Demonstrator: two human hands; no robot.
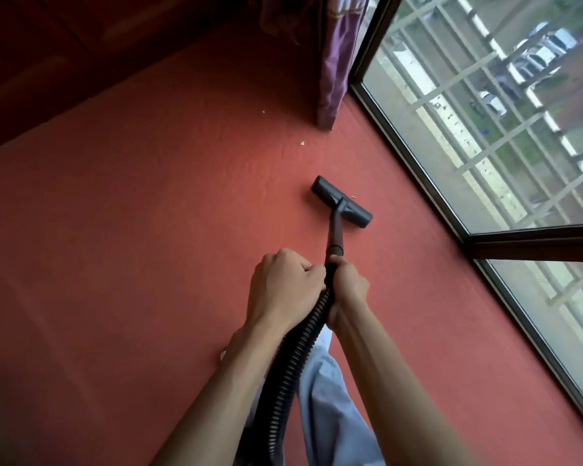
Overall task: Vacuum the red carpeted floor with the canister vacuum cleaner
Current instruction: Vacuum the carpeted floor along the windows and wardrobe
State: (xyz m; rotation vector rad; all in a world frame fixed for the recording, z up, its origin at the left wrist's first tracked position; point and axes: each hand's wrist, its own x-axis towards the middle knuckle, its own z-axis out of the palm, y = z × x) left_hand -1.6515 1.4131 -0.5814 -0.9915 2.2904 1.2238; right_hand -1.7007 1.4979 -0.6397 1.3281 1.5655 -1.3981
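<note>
Arms outstretched, our left hand (283, 284) and right hand (349, 287) clamp their fingers round the hose (293, 361). The wand (336, 230) points away from us, its floor head (342, 201) crosswise on the red carpet (148, 230) near the window (451, 146).

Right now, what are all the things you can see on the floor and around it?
carpet: one, red, covers the whole floor
vacuum head: one, dark grey, flat on the carpet near the window
tube: one, dark, from the vacuum head up to the hands
hose: one, black and ribbed, from the hands down to the bottom edge
scraps: at least two, white, on the carpet beyond the vacuum head
curtain: one, purple, hanging at the top
window frame: one, dark, right side
cupboard: one, dark brown, top left
trousers: one pair, light blue, bottom
left hand: one, grip round the hose top
right hand: one, grip round the hose top
</note>
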